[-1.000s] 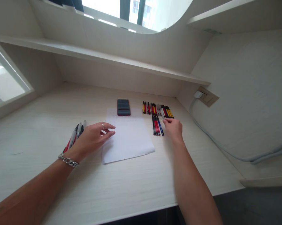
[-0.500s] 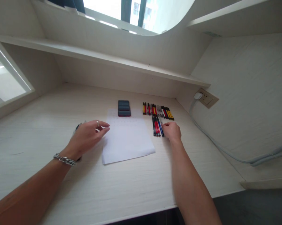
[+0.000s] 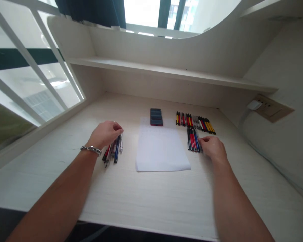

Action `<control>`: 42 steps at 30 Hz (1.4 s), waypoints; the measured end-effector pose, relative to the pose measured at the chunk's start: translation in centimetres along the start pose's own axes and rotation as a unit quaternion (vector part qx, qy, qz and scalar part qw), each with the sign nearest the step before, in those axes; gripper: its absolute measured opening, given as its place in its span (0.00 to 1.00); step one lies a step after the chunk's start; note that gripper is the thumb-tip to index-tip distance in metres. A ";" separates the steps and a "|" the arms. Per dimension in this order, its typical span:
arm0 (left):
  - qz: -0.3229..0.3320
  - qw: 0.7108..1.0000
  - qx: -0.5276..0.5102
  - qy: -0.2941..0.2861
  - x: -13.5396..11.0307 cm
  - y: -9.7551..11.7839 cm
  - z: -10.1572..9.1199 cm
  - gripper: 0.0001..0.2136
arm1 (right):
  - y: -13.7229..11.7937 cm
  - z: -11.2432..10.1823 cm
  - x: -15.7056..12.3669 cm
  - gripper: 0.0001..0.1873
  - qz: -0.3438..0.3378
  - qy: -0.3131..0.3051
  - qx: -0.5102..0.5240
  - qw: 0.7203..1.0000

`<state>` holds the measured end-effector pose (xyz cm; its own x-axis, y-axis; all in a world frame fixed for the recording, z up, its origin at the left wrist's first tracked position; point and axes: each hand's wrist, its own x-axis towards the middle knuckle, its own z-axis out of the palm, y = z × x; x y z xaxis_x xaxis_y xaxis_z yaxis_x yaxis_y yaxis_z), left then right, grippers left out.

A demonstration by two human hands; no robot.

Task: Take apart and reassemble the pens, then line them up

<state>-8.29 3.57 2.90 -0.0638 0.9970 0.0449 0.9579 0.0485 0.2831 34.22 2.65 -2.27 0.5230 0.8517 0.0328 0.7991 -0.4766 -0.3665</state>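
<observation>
My left hand (image 3: 107, 132) is over a loose bunch of pens (image 3: 113, 151) on the left of the desk, thumb and fingertips pinched at the top of a clear pen (image 3: 121, 144). A silver bracelet circles that wrist. My right hand (image 3: 213, 146) is closed, its fingertips at a pen (image 3: 198, 138) on the right end of a short row of black, red and blue pens (image 3: 193, 139). Behind that row lies a longer row of yellow, red, clear and black pens (image 3: 195, 122). Between my hands rests a white sheet of paper (image 3: 162, 148).
A dark, blurred-out box-like object (image 3: 156, 117) sits at the paper's far edge. A low shelf (image 3: 166, 72) runs along the back. On the right wall, a plug with a grey cable (image 3: 254, 105) is in a socket plate (image 3: 274, 107). White bars stand at the left.
The view has turned left, bringing the left bunch of pens into sight. My left hand has moved away from the paper to those pens. My right hand stays at the short row's end.
</observation>
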 end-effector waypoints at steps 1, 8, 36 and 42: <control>-0.014 1.000 0.010 -0.015 0.2 -0.5 -0.2 0.14 | 0.0 0.0 0.1 0.19 -0.005 -0.001 0.002 1.000; -0.021 0.995 0.058 -0.076 0.0 -0.9 -0.5 0.14 | -1.3 -1.1 -0.9 0.21 -0.031 0.088 0.049 0.994; 0.135 0.990 0.032 -0.012 -2.3 3.9 2.0 0.15 | -6.6 -0.2 -5.9 0.16 -0.236 0.064 0.223 0.944; 0.270 0.962 -0.026 -0.025 -3.6 6.3 4.7 0.13 | -7.0 0.1 -6.4 0.15 -0.266 0.062 0.225 0.935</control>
<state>-0.70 0.60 0.01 0.4538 0.8777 0.1538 0.8324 -0.4791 0.2783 25.29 0.58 -0.06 0.1407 0.8969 0.4192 0.7650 0.1703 -0.6211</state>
